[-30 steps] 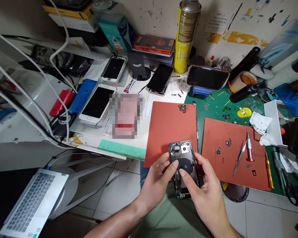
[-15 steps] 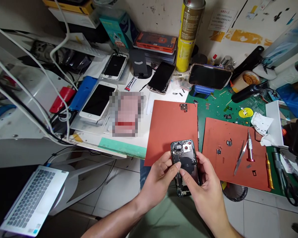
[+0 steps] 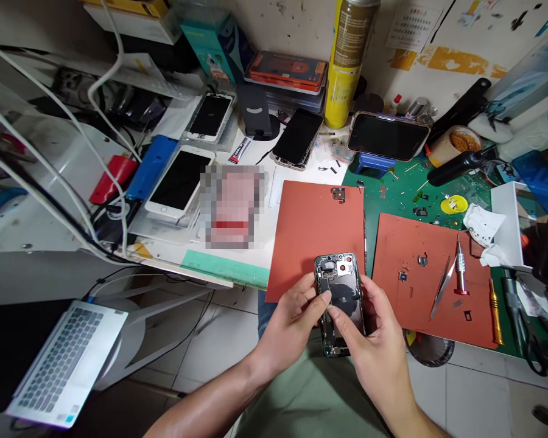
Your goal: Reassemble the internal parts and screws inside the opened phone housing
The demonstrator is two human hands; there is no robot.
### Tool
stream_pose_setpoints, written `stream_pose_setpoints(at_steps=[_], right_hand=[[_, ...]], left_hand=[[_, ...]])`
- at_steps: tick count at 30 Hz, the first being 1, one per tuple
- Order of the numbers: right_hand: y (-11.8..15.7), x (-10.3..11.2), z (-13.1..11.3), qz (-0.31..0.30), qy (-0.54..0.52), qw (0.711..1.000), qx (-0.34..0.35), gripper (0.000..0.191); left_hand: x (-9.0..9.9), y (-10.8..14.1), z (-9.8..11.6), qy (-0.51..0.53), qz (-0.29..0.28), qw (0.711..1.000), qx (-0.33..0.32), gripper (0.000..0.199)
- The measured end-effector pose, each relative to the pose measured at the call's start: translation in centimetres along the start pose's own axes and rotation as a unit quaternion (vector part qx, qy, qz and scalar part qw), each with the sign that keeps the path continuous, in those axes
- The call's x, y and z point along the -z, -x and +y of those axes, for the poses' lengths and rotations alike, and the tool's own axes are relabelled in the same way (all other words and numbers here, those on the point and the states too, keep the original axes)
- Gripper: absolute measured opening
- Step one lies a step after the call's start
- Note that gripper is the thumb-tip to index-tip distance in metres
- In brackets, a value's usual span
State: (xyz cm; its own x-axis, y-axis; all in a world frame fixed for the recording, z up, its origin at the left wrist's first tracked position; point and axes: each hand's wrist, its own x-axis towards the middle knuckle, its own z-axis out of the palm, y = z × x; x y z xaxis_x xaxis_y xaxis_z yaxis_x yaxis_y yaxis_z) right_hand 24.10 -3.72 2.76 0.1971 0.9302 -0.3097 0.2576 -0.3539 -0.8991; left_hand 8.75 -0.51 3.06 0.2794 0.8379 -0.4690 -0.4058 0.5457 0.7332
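1. Phone [image 3: 351, 289] first: it's opened up, insides facing me on the head feed. Dark greenish rim, black round patch mid-body, pale square plate with reddish round holes at the top right, shiny metal bits at the bottom end.
2. It's held up over the lap [image 3: 296, 395], top end overlapping the left rust-red mat [image 3: 317, 225] from my angle.
3. Grip-wise, the left hand [image 3: 292, 325] is curled round one side and the right hand [image 3: 378, 331] round the other, so I've got both closed on it. Thumbs sit on the insides, tips close together; can't tell if they're pinching anything small.
4. Right mat [image 3: 432, 298] has tweezers [image 3: 442, 289], a silver screwdriver [image 3: 460, 267] and some tiny parts [image 3: 422, 260].
5. Containers: back right there's a tub [image 3: 439, 154] with brown curly stuff [image 3: 466, 140] in it.
6. Far right, a white tray [image 3: 506, 225]; can't make out the contents.
7. Below the mat edge, a dark-lined bin [image 3: 441, 359], too dim inside for me.
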Motion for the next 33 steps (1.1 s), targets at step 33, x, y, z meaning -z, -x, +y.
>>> stream_pose_setpoints(at_steps=[33], right_hand=[[1.9,0.0,-0.7,-0.009,-0.057,0.997,-0.044,0.056]], left_hand=[[0.3,-0.9,-0.3,0.075,-0.005,0.997,-0.034,0.036]])
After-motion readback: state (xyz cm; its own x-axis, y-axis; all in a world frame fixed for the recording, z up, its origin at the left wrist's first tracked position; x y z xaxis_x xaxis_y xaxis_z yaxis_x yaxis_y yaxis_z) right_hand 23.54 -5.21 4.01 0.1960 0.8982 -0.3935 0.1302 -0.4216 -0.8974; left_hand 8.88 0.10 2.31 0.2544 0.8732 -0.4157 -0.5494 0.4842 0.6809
